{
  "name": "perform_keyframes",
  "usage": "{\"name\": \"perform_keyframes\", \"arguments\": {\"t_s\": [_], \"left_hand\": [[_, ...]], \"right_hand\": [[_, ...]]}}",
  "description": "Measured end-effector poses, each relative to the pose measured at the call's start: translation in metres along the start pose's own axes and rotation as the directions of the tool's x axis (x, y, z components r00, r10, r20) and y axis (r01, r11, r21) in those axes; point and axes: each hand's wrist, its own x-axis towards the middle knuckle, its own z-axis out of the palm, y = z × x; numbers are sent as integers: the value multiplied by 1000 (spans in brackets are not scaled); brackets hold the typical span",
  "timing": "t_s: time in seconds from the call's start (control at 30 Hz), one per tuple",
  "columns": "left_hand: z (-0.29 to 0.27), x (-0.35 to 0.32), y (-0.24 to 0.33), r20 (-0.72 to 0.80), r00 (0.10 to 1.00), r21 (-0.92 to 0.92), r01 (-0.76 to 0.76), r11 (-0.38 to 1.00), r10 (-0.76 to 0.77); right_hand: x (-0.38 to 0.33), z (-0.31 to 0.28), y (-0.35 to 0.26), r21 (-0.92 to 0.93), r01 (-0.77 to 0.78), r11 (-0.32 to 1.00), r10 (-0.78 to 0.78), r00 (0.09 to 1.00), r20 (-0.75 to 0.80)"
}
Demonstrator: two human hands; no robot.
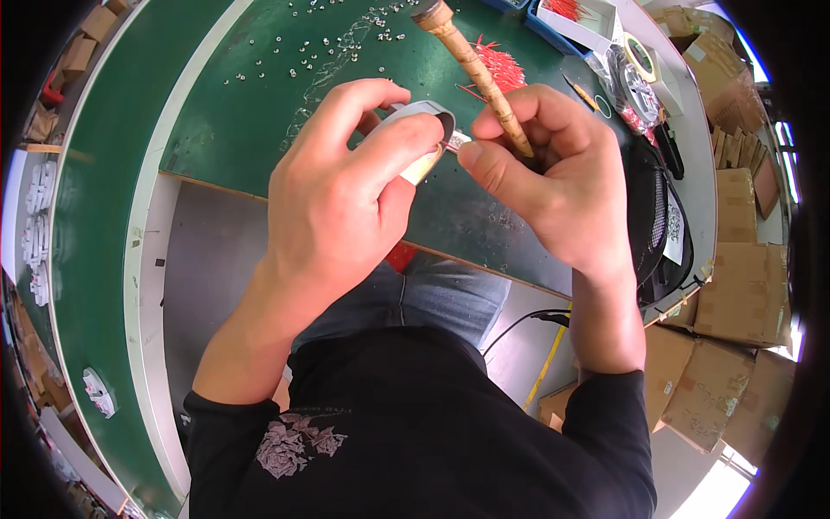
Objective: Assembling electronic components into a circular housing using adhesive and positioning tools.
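My left hand (pixel 341 190) is closed around a small grey and white housing with a rounded rim (pixel 421 109); the fingers cover much of it. In my right hand (pixel 566 182), a long tan stick-like tool (pixel 475 69) leans up and to the left. It looks wrapped in tape, with a darker brown end at the top; its kind is unclear. Between the right thumb and forefinger, close to the housing, shows a thin reddish wire end (pixel 450 148). A bundle of red wires (pixel 501 67) lies on the green bench just beyond the right hand.
Many small metallic parts (pixel 327 59) are scattered over the green benchtop (pixel 233 130). Blue bins (pixel 558 35), a tape roll (pixel 640 56) and a yellow-handled tool (pixel 581 92) sit far right. A black mesh bag (pixel 650 203) adjoins cardboard boxes (pixel 739 290). A green conveyor belt (pixel 95 259) runs at left.
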Motion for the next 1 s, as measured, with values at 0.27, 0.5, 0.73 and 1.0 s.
{"name": "perform_keyframes", "arguments": {"t_s": [0.27,0.5,0.73,1.0], "left_hand": [[-1,4,7,32,999,-70,4,998,-2],[-1,1,4,37,997,-59,73,996,-70],[-1,7,-6,-99,995,-71,3,997,-10],[-14,0,-20,253,950,-611,302,731,-181]], "right_hand": [[-2,-5,0,-73,102,992,-102,995,10],[-10,9,4,-150,124,981,-136,988,-73],[-15,33,14,-223,301,927,-336,932,-139],[-3,4,6,35,119,992,-119,993,17]]}}
